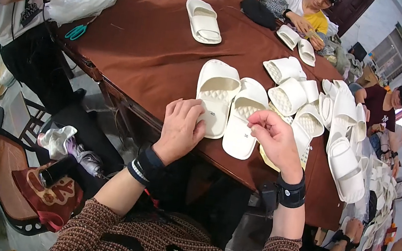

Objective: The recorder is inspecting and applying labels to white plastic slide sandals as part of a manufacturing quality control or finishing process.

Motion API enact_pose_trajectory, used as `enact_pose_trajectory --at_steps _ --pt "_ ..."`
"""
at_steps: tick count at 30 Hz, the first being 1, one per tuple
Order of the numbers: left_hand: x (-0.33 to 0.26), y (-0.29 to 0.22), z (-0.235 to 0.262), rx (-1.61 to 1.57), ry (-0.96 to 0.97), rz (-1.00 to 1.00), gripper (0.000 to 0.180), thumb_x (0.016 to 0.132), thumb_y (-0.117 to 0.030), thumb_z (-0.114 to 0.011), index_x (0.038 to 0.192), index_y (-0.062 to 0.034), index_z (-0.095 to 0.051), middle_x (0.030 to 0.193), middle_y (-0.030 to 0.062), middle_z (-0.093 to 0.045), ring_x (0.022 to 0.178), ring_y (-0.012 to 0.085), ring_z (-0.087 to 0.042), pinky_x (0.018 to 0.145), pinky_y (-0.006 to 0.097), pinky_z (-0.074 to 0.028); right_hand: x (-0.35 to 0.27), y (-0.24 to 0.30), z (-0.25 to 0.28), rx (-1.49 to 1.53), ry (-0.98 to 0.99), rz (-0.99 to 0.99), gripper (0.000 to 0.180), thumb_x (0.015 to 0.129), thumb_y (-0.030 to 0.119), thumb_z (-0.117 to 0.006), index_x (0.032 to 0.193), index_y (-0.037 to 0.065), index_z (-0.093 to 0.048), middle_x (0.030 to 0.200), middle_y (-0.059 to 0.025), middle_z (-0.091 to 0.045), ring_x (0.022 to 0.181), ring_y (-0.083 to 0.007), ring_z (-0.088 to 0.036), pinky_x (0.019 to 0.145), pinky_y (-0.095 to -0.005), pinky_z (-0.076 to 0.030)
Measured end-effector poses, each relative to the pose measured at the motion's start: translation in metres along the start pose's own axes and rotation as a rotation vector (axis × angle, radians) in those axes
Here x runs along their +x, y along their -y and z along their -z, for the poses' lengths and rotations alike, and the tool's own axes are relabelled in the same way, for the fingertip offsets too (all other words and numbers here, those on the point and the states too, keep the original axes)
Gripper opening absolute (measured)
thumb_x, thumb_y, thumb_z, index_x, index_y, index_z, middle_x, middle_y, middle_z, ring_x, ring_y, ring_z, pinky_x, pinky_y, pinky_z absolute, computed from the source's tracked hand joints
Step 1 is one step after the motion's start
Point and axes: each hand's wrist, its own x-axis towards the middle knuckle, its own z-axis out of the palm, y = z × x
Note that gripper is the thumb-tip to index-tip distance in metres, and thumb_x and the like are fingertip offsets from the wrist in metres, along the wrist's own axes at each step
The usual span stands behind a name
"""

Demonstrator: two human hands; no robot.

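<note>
Two white slide slippers lie side by side in front of me, heels toward me, each with a small dark printed mark on its insole. My left hand [179, 128] is closed at the outer edge of the left slipper [218, 83], its fingertips resting on the heel part. Over the heel of the right slipper [239, 141] hovers my right hand [278, 140], thumb and forefinger pinched together. Whatever that pinch may hold is too small to make out. Partly hidden beneath my right hand is a pale yellow sheet [270, 160] with a printed strip beside it.
More white slippers [290, 95] are heaped on the right of the brown-covered table [143, 58]. A single slipper [203, 21] lies farther back. Teal scissors [76, 32] rest near the left edge. Co-workers sit or stand around; a chair [7, 168] stands at lower left.
</note>
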Motion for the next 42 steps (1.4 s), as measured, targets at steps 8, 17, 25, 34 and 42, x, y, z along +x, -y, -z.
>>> enact_pose_trajectory --at_steps 8,17,25,34,42 --pt "0.001 -0.002 0.002 -0.009 0.015 0.005 0.034 0.072 -0.004 -0.061 0.105 -0.0057 -0.055 0.111 0.0119 -0.056 0.104 0.0306 -0.054 0.098 0.046 -0.038 0.029 -0.002 -0.029 -0.083 0.052 0.184 0.019 0.089 -0.002 -0.049 0.106 -0.002 -0.058 0.098 -0.0064 -0.064 0.094 -0.0131 -0.060 0.084 -0.0282 -0.048" --pt "0.001 -0.003 0.001 -0.006 0.031 0.000 0.034 0.072 -0.003 -0.061 0.105 -0.0054 -0.055 0.112 0.0123 -0.056 0.105 0.0315 -0.053 0.098 0.046 -0.038 0.028 -0.013 -0.035 -0.438 0.051 0.374 0.023 0.085 -0.001 -0.047 0.105 0.000 -0.059 0.096 -0.0148 -0.065 0.091 -0.0282 -0.062 0.080 -0.0349 -0.048" --pt "0.001 -0.003 0.000 0.016 0.022 -0.011 0.031 0.074 -0.004 -0.058 0.105 -0.0053 -0.056 0.113 0.0124 -0.056 0.105 0.0320 -0.053 0.098 0.046 -0.037 -0.021 -0.009 -0.007 -0.428 -0.210 0.254 0.019 0.084 -0.001 -0.049 0.099 -0.001 -0.059 0.090 -0.0179 -0.064 0.087 -0.0344 -0.061 0.078 -0.0395 -0.047" --pt "0.001 -0.002 0.000 0.049 0.041 -0.031 0.031 0.074 -0.006 -0.061 0.105 -0.0054 -0.056 0.111 0.0114 -0.056 0.104 0.0301 -0.053 0.097 0.046 -0.037 -0.038 -0.040 -0.033 -0.549 -0.351 0.284 0.022 0.079 -0.007 -0.052 0.100 0.000 -0.057 0.094 -0.0153 -0.062 0.091 -0.0343 -0.057 0.082 -0.0411 -0.045" --pt "0.001 -0.003 0.001 0.034 0.046 -0.023 0.031 0.075 -0.005 -0.059 0.105 -0.0053 -0.056 0.112 0.0126 -0.056 0.105 0.0315 -0.052 0.096 0.045 -0.037 -0.041 -0.038 -0.043 -0.732 -0.358 0.325 0.027 0.074 -0.008 -0.055 0.099 0.003 -0.057 0.096 -0.0121 -0.062 0.095 -0.0313 -0.056 0.083 -0.0399 -0.044"
